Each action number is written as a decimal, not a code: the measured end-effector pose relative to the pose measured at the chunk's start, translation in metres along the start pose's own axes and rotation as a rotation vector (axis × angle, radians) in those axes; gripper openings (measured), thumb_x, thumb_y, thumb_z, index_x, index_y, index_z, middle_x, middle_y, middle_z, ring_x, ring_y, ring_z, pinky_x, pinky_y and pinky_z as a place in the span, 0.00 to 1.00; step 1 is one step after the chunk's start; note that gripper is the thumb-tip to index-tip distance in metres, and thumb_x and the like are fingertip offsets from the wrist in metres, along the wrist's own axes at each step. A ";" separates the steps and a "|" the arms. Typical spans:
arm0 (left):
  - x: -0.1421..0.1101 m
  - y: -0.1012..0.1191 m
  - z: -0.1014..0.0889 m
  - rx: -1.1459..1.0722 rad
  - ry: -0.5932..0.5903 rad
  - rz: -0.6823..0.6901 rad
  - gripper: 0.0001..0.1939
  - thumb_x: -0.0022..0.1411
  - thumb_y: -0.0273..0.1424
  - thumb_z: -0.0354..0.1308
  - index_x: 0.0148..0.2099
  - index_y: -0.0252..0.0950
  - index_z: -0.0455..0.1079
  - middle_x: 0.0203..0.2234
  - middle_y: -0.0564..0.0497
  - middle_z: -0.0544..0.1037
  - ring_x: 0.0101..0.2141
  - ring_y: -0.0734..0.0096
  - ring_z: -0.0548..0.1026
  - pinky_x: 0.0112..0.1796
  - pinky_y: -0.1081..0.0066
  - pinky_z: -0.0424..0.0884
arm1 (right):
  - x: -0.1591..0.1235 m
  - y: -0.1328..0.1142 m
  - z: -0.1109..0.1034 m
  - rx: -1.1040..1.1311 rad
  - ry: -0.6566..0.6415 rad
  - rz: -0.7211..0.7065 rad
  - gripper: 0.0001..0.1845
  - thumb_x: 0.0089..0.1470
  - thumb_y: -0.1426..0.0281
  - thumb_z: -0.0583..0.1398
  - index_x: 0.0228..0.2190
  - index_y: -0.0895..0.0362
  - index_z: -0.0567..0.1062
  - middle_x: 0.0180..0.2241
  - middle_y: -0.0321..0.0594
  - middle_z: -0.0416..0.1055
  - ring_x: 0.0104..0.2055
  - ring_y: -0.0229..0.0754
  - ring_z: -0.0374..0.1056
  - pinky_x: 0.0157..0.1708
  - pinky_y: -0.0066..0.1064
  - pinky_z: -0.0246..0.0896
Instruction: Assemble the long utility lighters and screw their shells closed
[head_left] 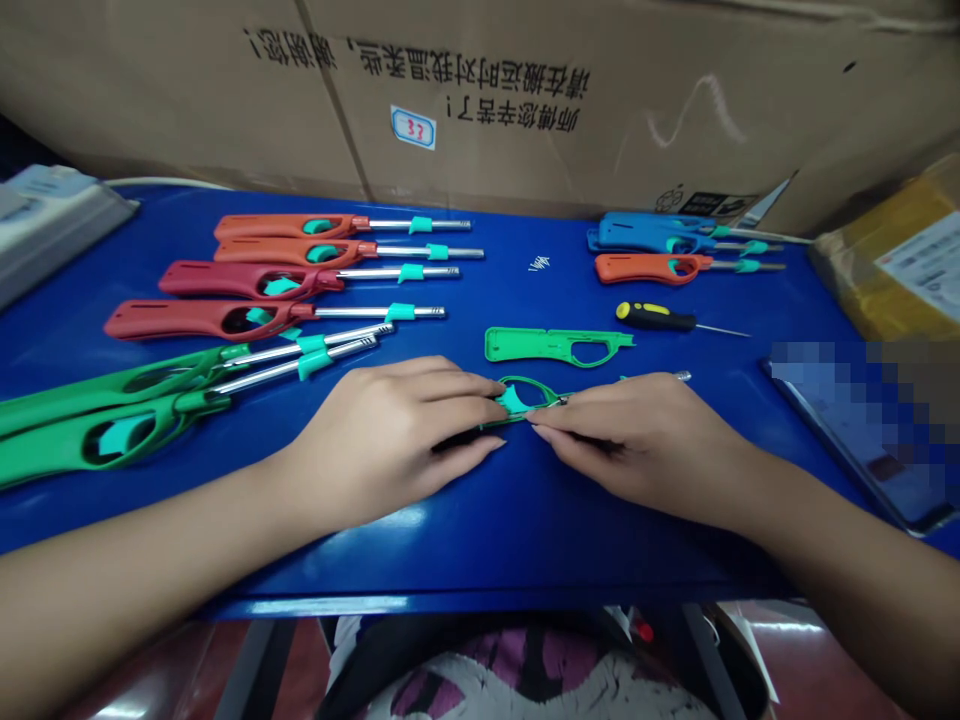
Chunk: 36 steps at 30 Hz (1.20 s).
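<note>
Between my hands, low over the blue table, is a green long-nosed lighter (529,387) with its inside showing and a turquoise trigger in its loop. My left hand (397,430) is closed around the handle end, fingers covering most of it. Closed on the neck side, my right hand (637,435) hides much of the metal tube, whose tip shows beyond the knuckles. Just behind them lies a loose green half-shell (555,346), hollow side up. A black and yellow screwdriver (660,317) rests behind my right hand.
Several assembled lighters, red-orange (195,318) and green (67,440), lie at left. Blue lighters (652,233) and an orange one (637,268) lie back right. A large cardboard box (480,170) walls off the back. A phone (855,440) and a taped parcel (892,265) sit at right.
</note>
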<state>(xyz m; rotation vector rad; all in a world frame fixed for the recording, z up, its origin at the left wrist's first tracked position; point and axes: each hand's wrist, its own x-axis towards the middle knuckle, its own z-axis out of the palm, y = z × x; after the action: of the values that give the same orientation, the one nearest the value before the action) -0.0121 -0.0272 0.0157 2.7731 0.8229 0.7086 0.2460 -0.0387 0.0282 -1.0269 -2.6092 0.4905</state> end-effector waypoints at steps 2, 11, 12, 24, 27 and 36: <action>0.002 -0.003 -0.004 -0.085 -0.041 -0.045 0.11 0.68 0.35 0.60 0.51 0.38 0.75 0.46 0.49 0.82 0.45 0.64 0.80 0.46 0.66 0.77 | 0.001 0.001 0.000 0.034 0.032 -0.027 0.11 0.64 0.72 0.58 0.39 0.54 0.82 0.30 0.35 0.80 0.30 0.37 0.75 0.29 0.28 0.63; 0.006 -0.012 -0.029 0.102 -0.170 -0.044 0.17 0.61 0.37 0.61 0.50 0.38 0.71 0.39 0.48 0.79 0.38 0.62 0.78 0.37 0.68 0.73 | 0.009 0.029 -0.015 -0.156 0.261 0.123 0.05 0.58 0.71 0.62 0.36 0.53 0.79 0.37 0.43 0.74 0.40 0.47 0.71 0.39 0.40 0.66; 0.006 -0.013 -0.030 0.111 -0.179 -0.033 0.15 0.61 0.36 0.60 0.50 0.38 0.71 0.38 0.48 0.79 0.37 0.63 0.78 0.37 0.68 0.72 | 0.009 0.034 -0.016 -0.163 0.254 0.128 0.04 0.57 0.72 0.62 0.35 0.53 0.78 0.37 0.43 0.74 0.40 0.48 0.71 0.40 0.41 0.66; 0.007 -0.021 -0.019 0.022 -0.175 -0.041 0.12 0.68 0.33 0.56 0.52 0.37 0.72 0.41 0.47 0.79 0.41 0.65 0.77 0.41 0.69 0.73 | 0.011 0.045 -0.013 -0.087 0.280 0.167 0.04 0.59 0.71 0.62 0.31 0.55 0.73 0.34 0.42 0.72 0.38 0.46 0.69 0.40 0.39 0.64; 0.008 -0.020 -0.018 -0.003 -0.095 -0.006 0.12 0.67 0.34 0.59 0.51 0.37 0.72 0.44 0.47 0.80 0.44 0.64 0.77 0.45 0.67 0.73 | 0.012 0.041 -0.015 -0.084 0.408 0.189 0.03 0.61 0.72 0.59 0.33 0.55 0.72 0.33 0.41 0.73 0.38 0.46 0.69 0.39 0.37 0.63; 0.009 -0.017 -0.020 0.292 0.205 0.102 0.23 0.65 0.34 0.64 0.62 0.43 0.68 0.57 0.44 0.76 0.55 0.50 0.72 0.54 0.51 0.68 | 0.018 0.015 -0.006 0.286 0.456 0.214 0.08 0.63 0.67 0.59 0.32 0.56 0.73 0.30 0.37 0.73 0.32 0.39 0.68 0.34 0.31 0.62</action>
<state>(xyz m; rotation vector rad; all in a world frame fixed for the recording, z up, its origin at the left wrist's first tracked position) -0.0230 -0.0078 0.0321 3.0575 0.8918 0.9770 0.2452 -0.0146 0.0298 -1.1645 -1.9799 0.5793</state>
